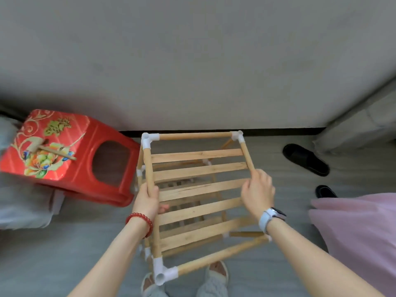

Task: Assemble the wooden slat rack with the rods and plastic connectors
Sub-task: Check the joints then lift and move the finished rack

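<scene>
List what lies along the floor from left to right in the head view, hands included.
Red plastic stool with a wooden mallet on top → left hand → right hand → black slipper → pink fabric.

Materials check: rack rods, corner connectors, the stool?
Rods: look like bare light wood, matte, faint grain visible. Corner connectors: smooth white plastic by the look, slightly glossy, hollow open tube end. Stool: glossy red moulded plastic, seemingly, with a printed flower pattern on top.
</scene>
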